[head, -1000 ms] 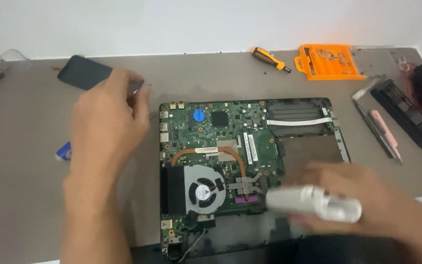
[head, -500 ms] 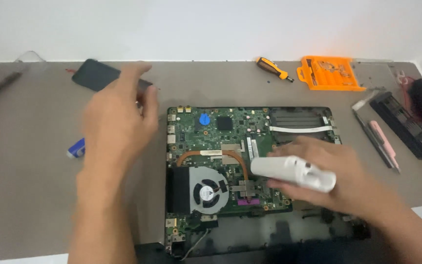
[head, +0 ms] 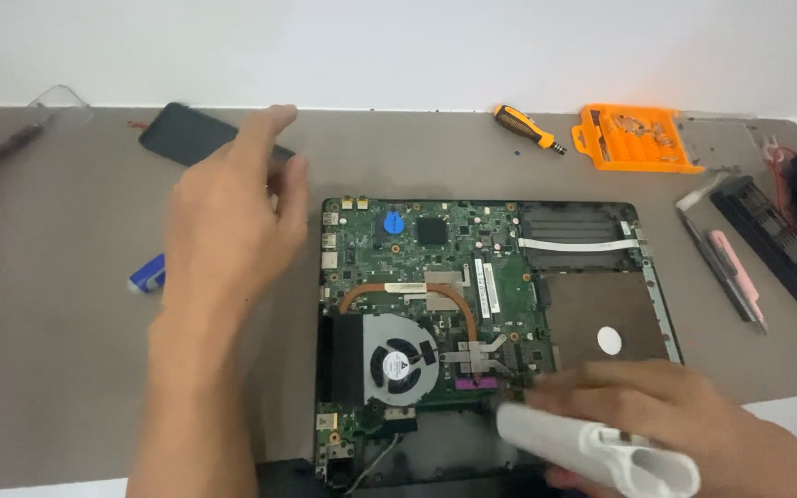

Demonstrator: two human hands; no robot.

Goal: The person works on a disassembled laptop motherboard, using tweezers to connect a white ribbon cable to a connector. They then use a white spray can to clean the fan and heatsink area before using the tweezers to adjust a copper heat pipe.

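A white plastic cylindrical tool (head: 601, 449) is being gripped by the right hand (head: 657, 410) over the opened black laptop's green circuit board (head: 435, 304); the left hand (head: 228, 226) is being held beside it, fingers loosely apart.

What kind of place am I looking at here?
Probably an electronics repair bench: an opened laptop with its board and fan bare, an orange bit case and a screwdriver on a grey table.

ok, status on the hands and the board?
Left hand open, raised over the table left of the laptop, holding nothing. Right hand gripping a white tool at the motherboard front edge. Fan and heatpipe uncovered.
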